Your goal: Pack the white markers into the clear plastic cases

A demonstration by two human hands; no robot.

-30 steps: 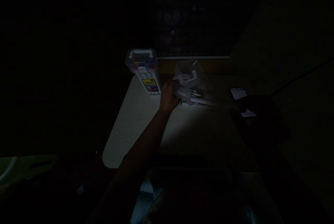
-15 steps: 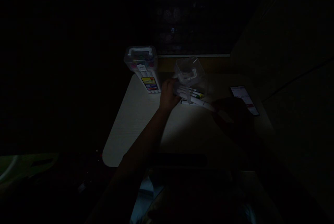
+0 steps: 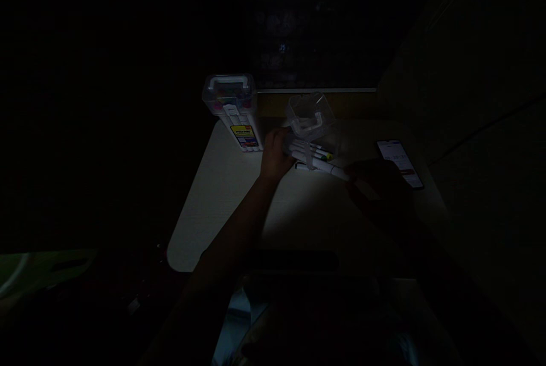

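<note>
The scene is very dark. My left hand [image 3: 275,156] grips the side of a clear plastic marker case [image 3: 309,121] lying open on a pale table [image 3: 222,207]. Several white markers [image 3: 313,156] lie in or at the mouth of that case. My right hand [image 3: 375,184] is a dim shape in shadow, closed on the end of one white marker [image 3: 330,169] that points toward the case. A second clear case [image 3: 232,107] with a handle and a yellow label, full of markers, lies at the table's far left.
A phone [image 3: 401,162] with a lit screen lies at the table's right, just beyond my right hand. A wall edge [image 3: 315,91] runs behind the table. The surroundings are black; a faint greenish object [image 3: 38,272] shows at lower left.
My right hand has come in from beside the phone toward the case, carrying a white marker to the left. My left hand and both cases stayed put.
</note>
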